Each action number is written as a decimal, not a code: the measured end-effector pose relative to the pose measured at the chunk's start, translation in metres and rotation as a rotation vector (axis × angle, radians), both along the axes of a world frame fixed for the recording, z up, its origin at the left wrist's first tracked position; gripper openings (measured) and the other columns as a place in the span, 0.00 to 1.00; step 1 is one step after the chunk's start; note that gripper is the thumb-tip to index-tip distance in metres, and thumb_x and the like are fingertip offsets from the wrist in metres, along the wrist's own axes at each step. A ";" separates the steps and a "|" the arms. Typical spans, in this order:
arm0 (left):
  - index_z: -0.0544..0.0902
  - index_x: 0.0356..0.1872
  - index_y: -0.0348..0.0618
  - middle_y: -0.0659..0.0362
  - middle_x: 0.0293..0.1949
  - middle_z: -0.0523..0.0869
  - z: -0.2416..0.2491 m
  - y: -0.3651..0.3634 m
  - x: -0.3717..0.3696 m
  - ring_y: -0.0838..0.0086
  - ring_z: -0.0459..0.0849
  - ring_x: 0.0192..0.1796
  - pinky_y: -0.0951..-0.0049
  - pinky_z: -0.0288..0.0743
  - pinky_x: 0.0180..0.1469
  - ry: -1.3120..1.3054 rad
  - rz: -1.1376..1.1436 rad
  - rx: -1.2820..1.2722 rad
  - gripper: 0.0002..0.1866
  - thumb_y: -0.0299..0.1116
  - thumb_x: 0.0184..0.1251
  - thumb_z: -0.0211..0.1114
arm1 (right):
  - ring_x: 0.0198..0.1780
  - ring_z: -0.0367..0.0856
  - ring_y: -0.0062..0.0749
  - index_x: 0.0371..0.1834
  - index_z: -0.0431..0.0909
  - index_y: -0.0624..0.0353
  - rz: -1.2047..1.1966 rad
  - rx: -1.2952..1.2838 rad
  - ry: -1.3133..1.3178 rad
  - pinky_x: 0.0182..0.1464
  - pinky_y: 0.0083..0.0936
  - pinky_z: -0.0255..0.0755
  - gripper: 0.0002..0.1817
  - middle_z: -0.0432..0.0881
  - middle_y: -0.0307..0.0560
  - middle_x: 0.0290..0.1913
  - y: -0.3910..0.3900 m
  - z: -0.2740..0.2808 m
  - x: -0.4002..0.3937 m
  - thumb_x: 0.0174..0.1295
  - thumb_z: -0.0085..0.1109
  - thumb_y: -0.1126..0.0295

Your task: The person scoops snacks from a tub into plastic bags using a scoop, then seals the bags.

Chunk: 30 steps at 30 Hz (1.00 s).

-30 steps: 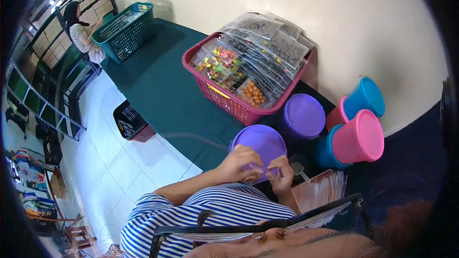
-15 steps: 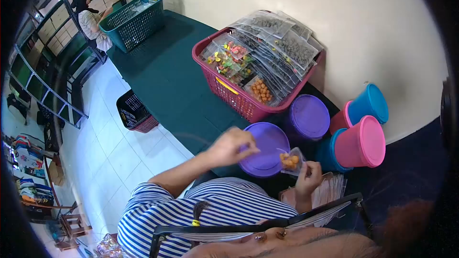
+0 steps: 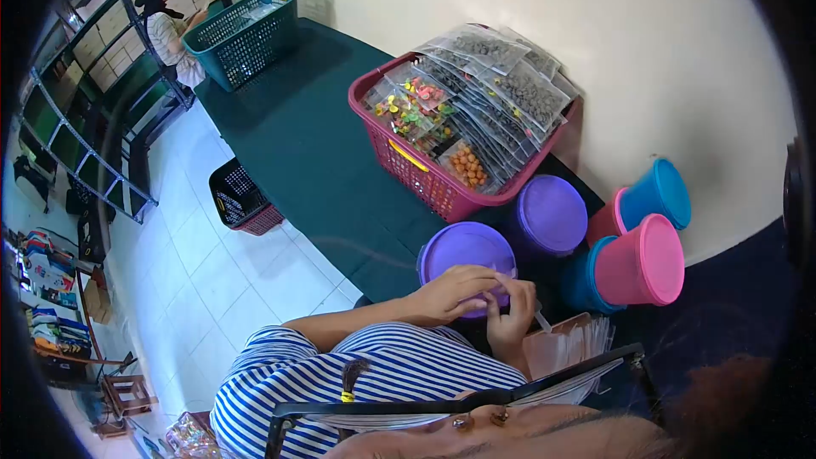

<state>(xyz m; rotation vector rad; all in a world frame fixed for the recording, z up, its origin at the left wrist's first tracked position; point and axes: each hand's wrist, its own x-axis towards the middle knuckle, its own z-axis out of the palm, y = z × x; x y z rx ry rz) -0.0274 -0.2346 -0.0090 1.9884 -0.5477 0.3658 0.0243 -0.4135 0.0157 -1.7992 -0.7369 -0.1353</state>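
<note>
Both hands meet over the near edge of a purple lidded tub (image 3: 463, 248). My right hand (image 3: 512, 319) is closed on a small clear plastic bag (image 3: 542, 320), of which only an edge shows beside the fingers. My left hand (image 3: 461, 293) reaches in from the left, its fingers bent together against the fingertips of my right hand; what they pinch is hidden. The orange snacks in the bag cannot be seen now. Below my right hand lies a stack of flat clear bags (image 3: 565, 348).
A pink basket (image 3: 408, 172) full of snack packets stands behind the tubs. Beside it are another purple tub (image 3: 552, 214), a pink tub (image 3: 642, 259) and a blue tub (image 3: 661, 195). A green basket (image 3: 242, 51) and a person (image 3: 166, 34) are farther left.
My left hand has moved right and met my right hand. My right hand has shifted left and turned, and the bag of orange snacks is now mostly hidden.
</note>
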 end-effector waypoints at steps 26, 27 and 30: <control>0.76 0.25 0.52 0.66 0.25 0.69 0.072 0.038 -0.021 0.74 0.72 0.28 0.68 0.64 0.36 -0.693 0.263 0.522 0.15 0.42 0.52 0.76 | 0.40 0.75 0.35 0.27 0.81 0.55 0.197 -0.395 -0.540 0.54 0.45 0.61 0.08 0.83 0.37 0.33 -0.033 0.078 -0.007 0.46 0.72 0.74; 0.76 0.25 0.52 0.65 0.24 0.69 0.071 0.037 -0.019 0.74 0.72 0.26 0.68 0.64 0.35 -0.645 0.267 0.484 0.15 0.43 0.52 0.76 | 0.40 0.75 0.35 0.27 0.81 0.55 0.184 -0.405 -0.534 0.54 0.45 0.61 0.08 0.83 0.37 0.33 -0.033 0.076 -0.006 0.46 0.72 0.74; 0.78 0.28 0.48 0.63 0.23 0.73 0.065 0.029 -0.018 0.73 0.77 0.26 0.71 0.70 0.34 -0.464 0.282 0.433 0.16 0.40 0.53 0.78 | 0.41 0.78 0.38 0.29 0.81 0.57 0.141 -0.193 -0.454 0.53 0.45 0.66 0.08 0.83 0.44 0.35 -0.021 0.052 -0.005 0.48 0.70 0.78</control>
